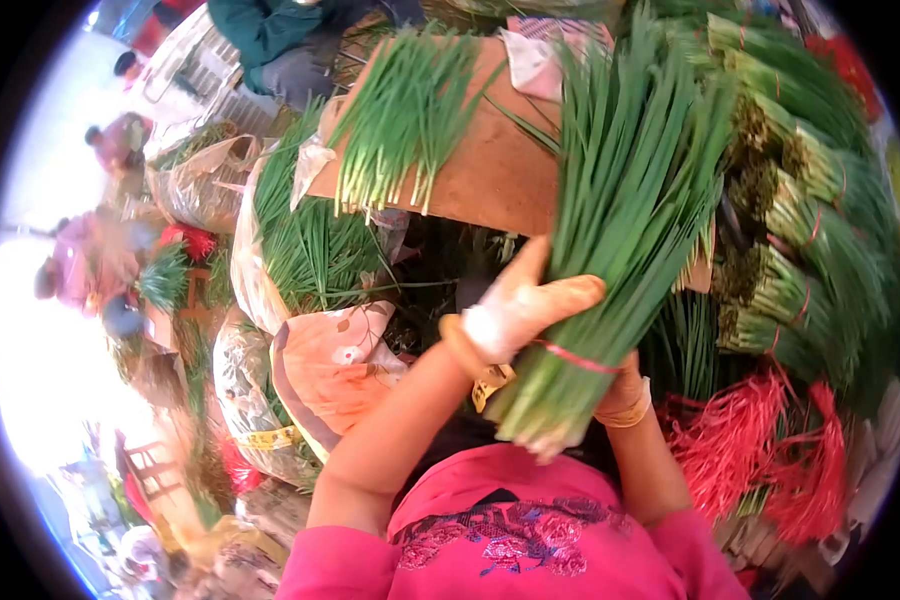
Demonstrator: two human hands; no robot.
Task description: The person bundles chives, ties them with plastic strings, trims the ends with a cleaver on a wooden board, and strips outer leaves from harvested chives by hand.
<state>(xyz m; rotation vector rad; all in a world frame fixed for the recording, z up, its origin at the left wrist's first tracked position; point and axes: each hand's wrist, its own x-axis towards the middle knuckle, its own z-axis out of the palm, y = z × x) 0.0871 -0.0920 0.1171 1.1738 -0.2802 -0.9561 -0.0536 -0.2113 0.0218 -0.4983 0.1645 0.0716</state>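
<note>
Pink shirt cloth lies nearest the camera in the head view, just below the grip. Above it, in front of the chest, is the bunch of leafy green stalks. The left hand grips its left side, one digit laid across the front, just above the red band; the right hand is at the far side, partly behind it, so I cannot tell whether its fingers close.

The band looks narrow: if it sits loose, or the left hand slackens, stalks could slip out and the butts turn uneven. Too hard a squeeze might crease the leaves, and a swing could catch the tips on the banded bunches right of the grip.

The long axis slants: pale butts point down-left toward the shirt, leaf tips up-right, away from the person, passing the brown board beyond the grip.
</note>
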